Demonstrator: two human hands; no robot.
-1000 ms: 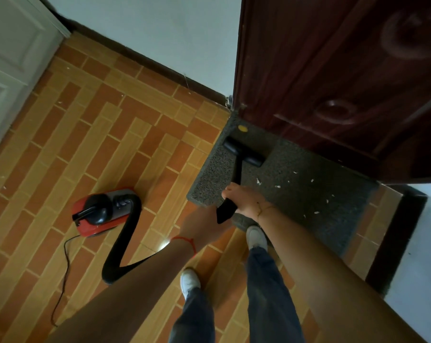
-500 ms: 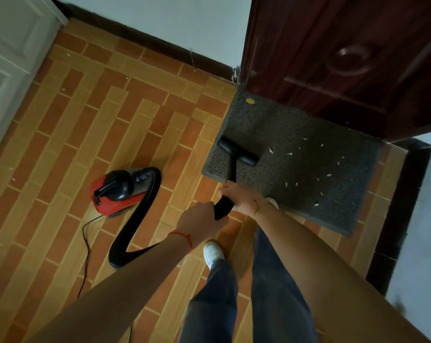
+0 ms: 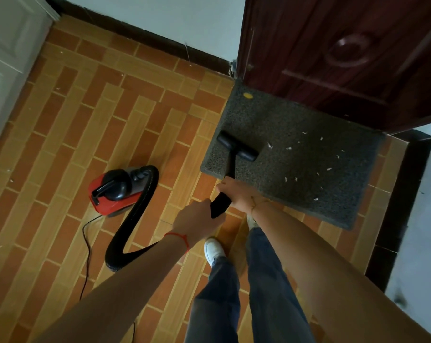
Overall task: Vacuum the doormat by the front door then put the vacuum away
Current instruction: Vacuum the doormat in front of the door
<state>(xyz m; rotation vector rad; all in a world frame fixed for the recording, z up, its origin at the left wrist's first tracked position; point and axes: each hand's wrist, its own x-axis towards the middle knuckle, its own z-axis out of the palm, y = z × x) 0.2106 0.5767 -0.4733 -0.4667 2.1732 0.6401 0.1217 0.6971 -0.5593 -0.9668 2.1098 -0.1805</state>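
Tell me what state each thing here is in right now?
Doormat: flat, white scraps on its right half.
Nozzle: resting on the mat's left part.
Wand: held by both hands.
Left hand: gripping wand.
Right hand: gripping wand.
Vacuum body: on floor, hose attached.
Door: open.

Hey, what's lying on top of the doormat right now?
On the doormat: the vacuum nozzle near its left edge, white scraps scattered to the right, and a yellow spot by the door. Anything beneath the nozzle is hidden.
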